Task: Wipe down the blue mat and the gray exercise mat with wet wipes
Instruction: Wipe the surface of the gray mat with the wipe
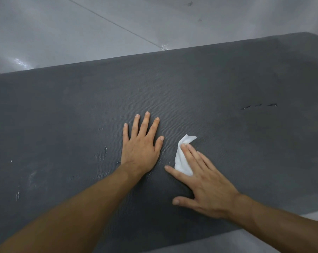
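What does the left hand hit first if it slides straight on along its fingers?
Nothing visible: ahead of the left hand lies only bare gray exercise mat up to its far edge, then floor. The wet wipe lies off to its right.

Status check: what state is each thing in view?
dark gray textured exercise mat: unrolled flat, small slits toward the right.
white crumpled wet wipe: on the mat, pressed under the right hand.
left hand: flat on the mat, fingers spread.
right hand: straight fingers pressing the wipe.
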